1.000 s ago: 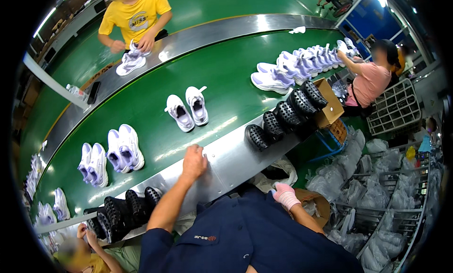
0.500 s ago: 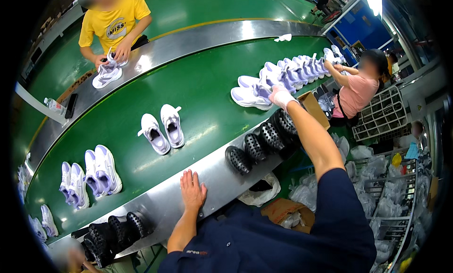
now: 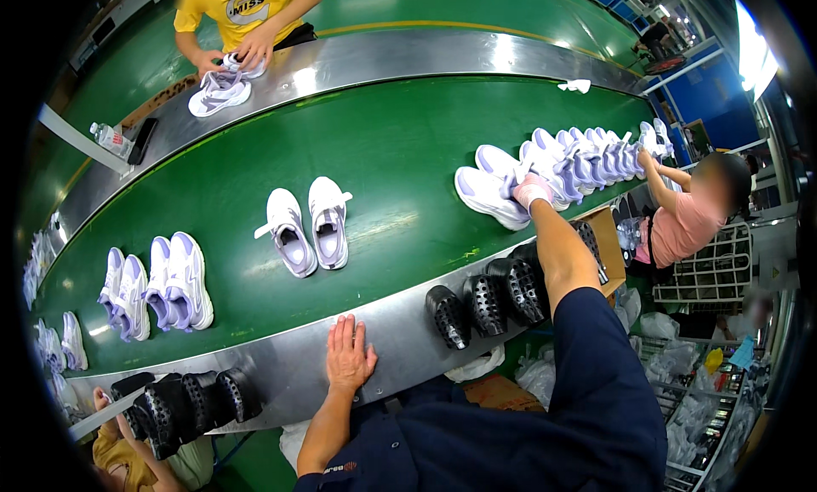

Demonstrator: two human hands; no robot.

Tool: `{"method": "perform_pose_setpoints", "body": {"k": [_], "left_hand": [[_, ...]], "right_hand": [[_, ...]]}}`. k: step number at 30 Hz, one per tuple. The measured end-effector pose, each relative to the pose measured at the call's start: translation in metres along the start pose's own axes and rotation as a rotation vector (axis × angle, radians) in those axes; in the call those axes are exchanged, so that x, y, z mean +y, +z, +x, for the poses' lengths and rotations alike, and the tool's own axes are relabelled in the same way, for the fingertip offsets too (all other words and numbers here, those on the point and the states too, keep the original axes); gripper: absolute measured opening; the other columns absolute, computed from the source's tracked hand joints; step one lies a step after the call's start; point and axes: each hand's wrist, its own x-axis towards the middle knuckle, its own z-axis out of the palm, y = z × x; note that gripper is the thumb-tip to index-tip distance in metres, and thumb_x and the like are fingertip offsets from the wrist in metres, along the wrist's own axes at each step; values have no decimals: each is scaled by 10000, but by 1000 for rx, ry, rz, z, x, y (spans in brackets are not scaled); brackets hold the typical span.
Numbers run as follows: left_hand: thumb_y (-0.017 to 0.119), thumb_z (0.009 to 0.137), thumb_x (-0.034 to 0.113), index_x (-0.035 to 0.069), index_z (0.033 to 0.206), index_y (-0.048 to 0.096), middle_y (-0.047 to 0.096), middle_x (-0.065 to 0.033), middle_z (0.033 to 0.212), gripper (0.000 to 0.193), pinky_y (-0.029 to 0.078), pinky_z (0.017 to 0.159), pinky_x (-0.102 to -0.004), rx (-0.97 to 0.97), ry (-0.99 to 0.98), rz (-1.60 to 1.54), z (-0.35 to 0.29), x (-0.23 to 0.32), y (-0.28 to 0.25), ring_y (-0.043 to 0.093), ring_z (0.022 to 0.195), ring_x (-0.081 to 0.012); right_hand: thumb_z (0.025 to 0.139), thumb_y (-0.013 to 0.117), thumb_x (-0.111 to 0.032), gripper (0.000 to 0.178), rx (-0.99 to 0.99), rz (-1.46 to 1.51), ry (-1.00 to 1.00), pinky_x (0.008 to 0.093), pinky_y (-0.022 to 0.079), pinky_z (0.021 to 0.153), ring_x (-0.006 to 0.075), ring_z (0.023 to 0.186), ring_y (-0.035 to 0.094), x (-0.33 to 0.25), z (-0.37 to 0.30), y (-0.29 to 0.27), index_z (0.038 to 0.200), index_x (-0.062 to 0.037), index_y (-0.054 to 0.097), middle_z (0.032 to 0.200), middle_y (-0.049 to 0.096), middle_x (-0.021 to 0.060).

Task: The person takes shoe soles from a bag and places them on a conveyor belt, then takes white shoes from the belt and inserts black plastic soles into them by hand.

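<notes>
My left hand [image 3: 349, 353] lies flat on the metal edge of the line, fingers stretched out and holding nothing. My right hand [image 3: 533, 190], in a pale pink glove, reaches far to the right and grips the nearest white-and-lilac sneakers [image 3: 491, 188] around their openings; its fingertips are partly hidden. Behind them a long row of matching sneakers [image 3: 587, 158] runs away to the right. Another pair of sneakers [image 3: 308, 228], toes away from me, stands on the green belt [image 3: 400, 185] ahead of my left hand.
Black studded moulds [image 3: 488, 305] line the metal edge on the right, others [image 3: 200, 404] on the left. More sneakers [image 3: 179, 281] stand at left. A person in yellow [image 3: 247, 20] handles sneakers across the belt; a person in pink [image 3: 681, 215] works at right. An open cardboard box [image 3: 606, 245] stands beyond my forearm.
The view has turned, shifting the scene. My right hand stays at the sneakers, and my left hand still rests on the metal edge. More of a person shows at lower left.
</notes>
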Motion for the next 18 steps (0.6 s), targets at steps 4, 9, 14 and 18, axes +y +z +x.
{"method": "perform_pose_setpoints", "body": {"k": [4, 9, 14, 18], "left_hand": [[690, 802, 243, 23, 1349, 556, 440, -205, 1514, 605, 286, 1208, -535, 6, 12, 11, 0, 4, 1, 377, 1441, -398], [689, 810, 250, 28, 1350, 555, 445, -205, 1504, 599, 291, 1203, -539, 23, 35, 6, 5, 4, 4, 379, 1437, -404], [698, 814, 239, 19, 1365, 562, 452, -217, 1503, 608, 291, 1204, -539, 57, 45, -151, 3, 3, -1, 373, 1444, -390], [724, 845, 217, 16, 1377, 551, 480, -229, 1476, 594, 349, 1167, -483, 92, -170, -513, 4, -12, -32, 435, 1384, -406]], "right_hand": [[764, 708, -355, 446, -8, 47, -143, 422, 552, 924, 363, 1030, 712, -53, -60, -40, 1055, -21, 760, 1084, 737, 215], [761, 702, -359, 437, 32, 82, -302, 422, 577, 854, 365, 956, 729, -118, -111, -83, 1009, -2, 730, 987, 741, 240], [754, 716, -301, 369, -84, 155, -449, 415, 572, 868, 361, 943, 725, -158, -219, -131, 987, -18, 757, 1004, 737, 235], [773, 688, -296, 342, -91, 142, -571, 425, 577, 864, 369, 924, 729, -174, -315, -133, 950, -11, 757, 968, 737, 236]]}}
